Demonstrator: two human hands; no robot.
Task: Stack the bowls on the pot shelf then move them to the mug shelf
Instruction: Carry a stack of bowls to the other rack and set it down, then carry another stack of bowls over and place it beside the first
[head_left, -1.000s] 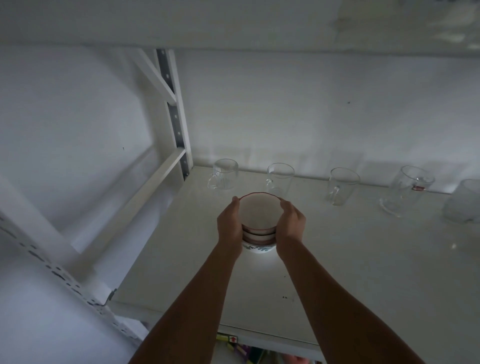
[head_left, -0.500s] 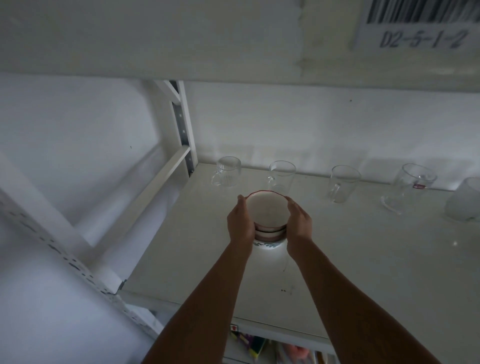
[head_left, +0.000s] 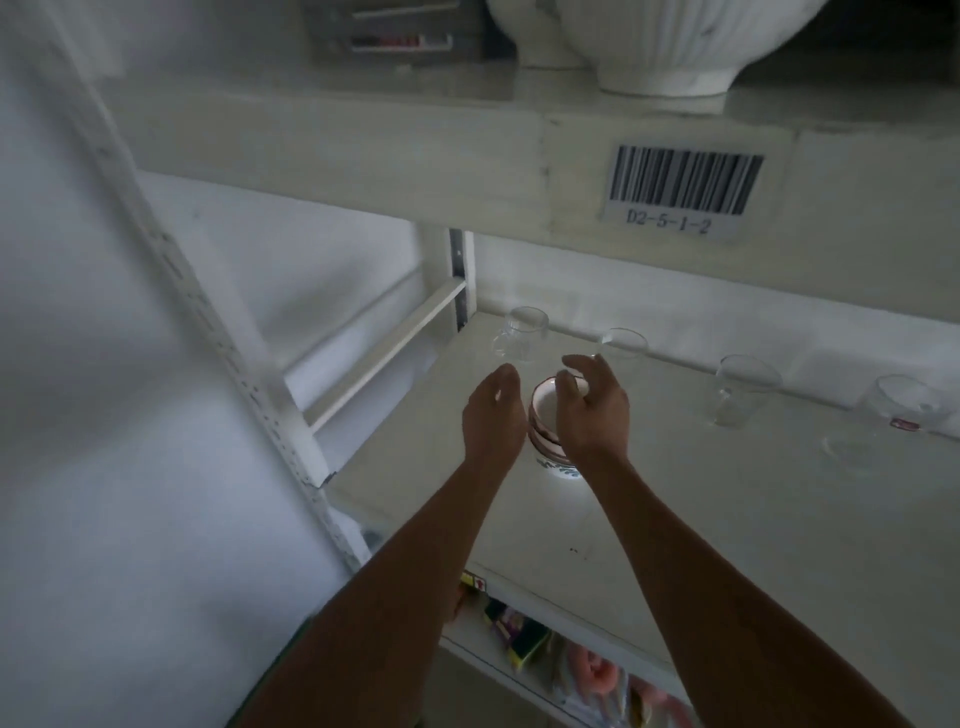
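A stack of small round ceramic bowls (head_left: 546, 415) stands on the flat white mug shelf (head_left: 727, 530), towards its left half and a little in front of the row of glassware. The top bowl has a pale, smooth inside and a thin red-brown line round its rim. The rims below it show as reddish bands, and the bottom bowl carries a blue-green leaf pattern near its foot. The stack sits upright, resting on the shelf board itself.

The left hand (head_left: 493, 418) is just beside the stack's left side, palm turned inward, fingers relaxed and only slightly bent. It grips nothing, and whether it brushes the bowls I cannot tell. The right hand (head_left: 592, 410) hovers at the stack's right side with its fingers spread and loosely curved over the rim, holding nothing.

Behind the stack, four clear glass mugs (head_left: 522, 340) stand apart along the back wall. Above, the pale painted edge of the upper shelf bears a barcode label (head_left: 683, 187) reading D2-5-1-2, and a white ribbed ceramic pot (head_left: 665, 47) stands on that shelf. A perforated white metal upright (head_left: 218, 322) runs down the left.
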